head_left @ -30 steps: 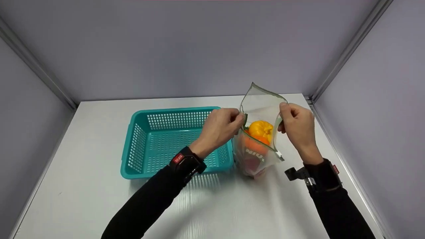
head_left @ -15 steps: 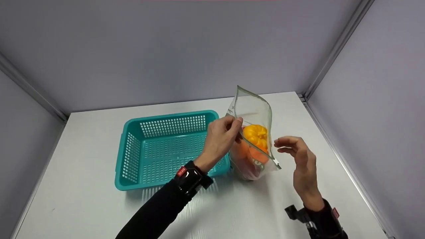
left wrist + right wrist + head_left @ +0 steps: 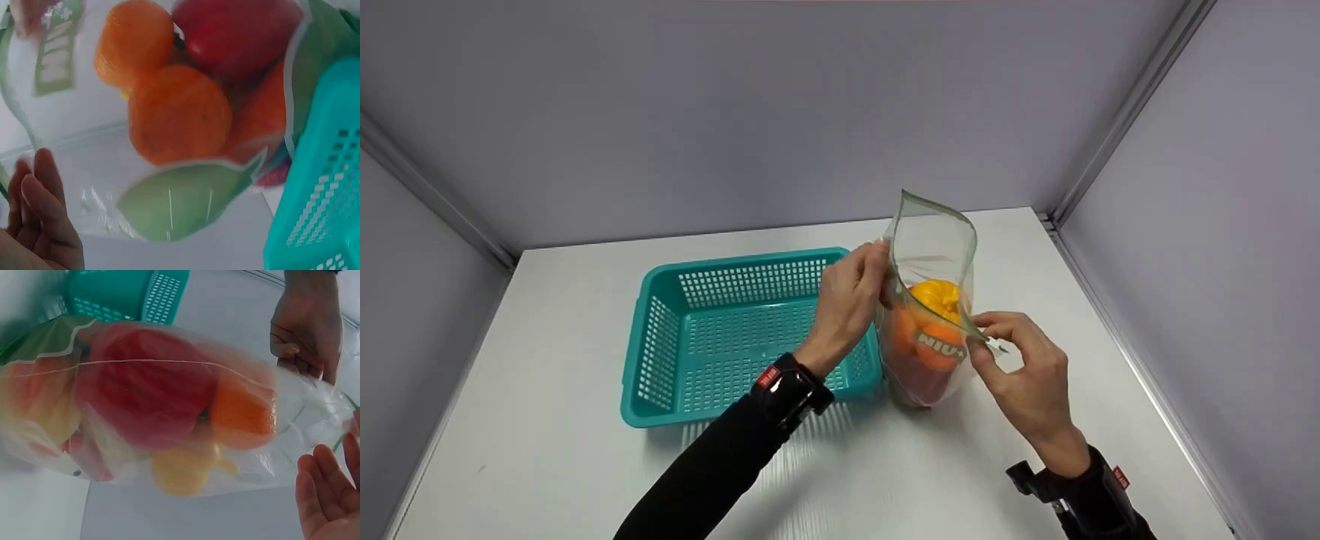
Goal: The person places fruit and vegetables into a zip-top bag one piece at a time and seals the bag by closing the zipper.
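Note:
A clear zip bag [image 3: 930, 247] with a green rim stands upright, its mouth spread apart. Through the film show a yellow pepper [image 3: 936, 295], oranges [image 3: 180, 115] and a red pepper [image 3: 143, 385]. On the left side of the mouth, my left hand [image 3: 846, 304] holds the rim between thumb and fingers. My right hand [image 3: 1027, 379] pinches the front right corner, by the slider end. In the left wrist view, the left fingers [image 3: 48, 191] lie along the film near the rim, and their grip is partly hidden.
A teal plastic basket [image 3: 639, 352] with perforated walls stands directly left of the bag, under the left forearm. Both are on a white table [image 3: 547, 450]. Grey panels [image 3: 780, 135] enclose the table at the back and sides.
My right hand let go of the bag's right rim, moved away, then came back to pinch the front right corner. The left hand shifted slightly up and away along the left rim.

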{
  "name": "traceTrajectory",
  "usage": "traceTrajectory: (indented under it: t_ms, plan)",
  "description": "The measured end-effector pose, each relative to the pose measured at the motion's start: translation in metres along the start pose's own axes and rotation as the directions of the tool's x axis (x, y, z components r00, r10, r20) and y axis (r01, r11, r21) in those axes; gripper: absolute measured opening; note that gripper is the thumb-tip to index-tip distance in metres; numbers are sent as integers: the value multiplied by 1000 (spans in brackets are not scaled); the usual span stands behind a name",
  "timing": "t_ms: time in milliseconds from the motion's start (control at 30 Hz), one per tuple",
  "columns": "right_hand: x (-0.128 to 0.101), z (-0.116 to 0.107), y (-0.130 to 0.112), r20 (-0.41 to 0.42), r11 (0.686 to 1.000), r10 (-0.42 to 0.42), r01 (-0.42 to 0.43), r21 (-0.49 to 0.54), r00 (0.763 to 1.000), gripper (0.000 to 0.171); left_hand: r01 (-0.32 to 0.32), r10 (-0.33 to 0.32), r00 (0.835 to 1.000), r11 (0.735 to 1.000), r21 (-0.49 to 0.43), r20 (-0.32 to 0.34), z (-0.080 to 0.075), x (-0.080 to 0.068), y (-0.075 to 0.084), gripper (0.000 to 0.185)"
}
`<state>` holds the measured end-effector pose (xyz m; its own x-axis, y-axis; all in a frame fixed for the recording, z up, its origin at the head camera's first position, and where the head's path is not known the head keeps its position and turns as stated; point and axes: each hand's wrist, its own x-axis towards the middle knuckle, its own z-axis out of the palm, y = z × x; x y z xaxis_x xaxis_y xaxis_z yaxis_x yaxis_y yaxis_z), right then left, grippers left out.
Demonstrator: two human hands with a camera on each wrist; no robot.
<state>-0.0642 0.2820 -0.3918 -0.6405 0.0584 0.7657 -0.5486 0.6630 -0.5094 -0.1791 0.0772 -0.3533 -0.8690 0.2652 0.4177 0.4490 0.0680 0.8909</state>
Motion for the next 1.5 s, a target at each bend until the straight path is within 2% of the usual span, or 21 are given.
traceTrajectory:
  t_ms: [67, 133, 200, 267, 333, 433, 533, 600, 667, 767, 933, 1100, 1200, 1333, 1500]
  plan:
    - [3, -1, 2, -3, 998, 63, -63, 15, 998, 16, -14, 14, 999, 1000, -2, -29, -4, 8, -4, 36]
    - [5, -2, 4, -8, 992, 125, -124, 34, 992, 14, 5, -4, 999, 1000, 10, -40, -7, 19, -8, 30]
    - [7, -3, 6, -23, 983, 177, -175, 57, 984, 12, 37, -36, 999, 999, 37, -13, -10, 35, -12, 29]
    - [9, -5, 9, -40, 976, 210, -207, 74, 977, 12, 75, -79, 996, 995, 67, 47, -11, 52, -16, 36]
    - [9, -7, 11, -52, 970, 234, -229, 86, 971, 13, 110, -123, 982, 989, 96, 143, -12, 69, -20, 46]
    - [8, -9, 14, -63, 964, 256, -250, 89, 964, 15, 146, -168, 940, 985, 94, 298, -12, 87, -25, 51]
    - [9, -12, 16, -72, 959, 276, -270, 85, 958, 15, 176, -170, 904, 984, 21, 393, -13, 94, -30, 46]
    - [10, -14, 18, -78, 956, 288, -282, 81, 954, 14, 182, -146, 897, 982, -48, 418, -15, 95, -32, 40]
    - [12, -17, 19, -85, 952, 303, -296, 83, 949, 14, 182, -114, 899, 976, -124, 423, -18, 94, -35, 32]
    - [15, -21, 22, -100, 941, 335, -327, 90, 937, 13, 160, -63, 910, 965, -206, 409, -22, 89, -39, 20]
    - [26, -30, 31, -113, 903, 419, -400, 155, 901, 15, 94, 9, 948, 948, -303, 320, -28, 82, -43, 11]
    - [49, -37, 49, -109, 854, 499, -465, 233, 860, 17, 21, 57, 971, 947, -320, 233, -32, 75, -39, 9]
    - [64, -37, 62, -82, 820, 528, -482, 310, 845, 16, -7, 69, 980, 948, -317, 185, -34, 69, -37, 7]
    - [77, -32, 75, -53, 769, 527, -450, 455, 848, 8, -44, 87, 988, 951, -305, 130, -39, 57, -35, 8]
    - [81, -20, 87, -57, 748, 513, -414, 519, 856, 11, -75, 79, 997, 978, -196, 11, -45, 36, -38, 10]
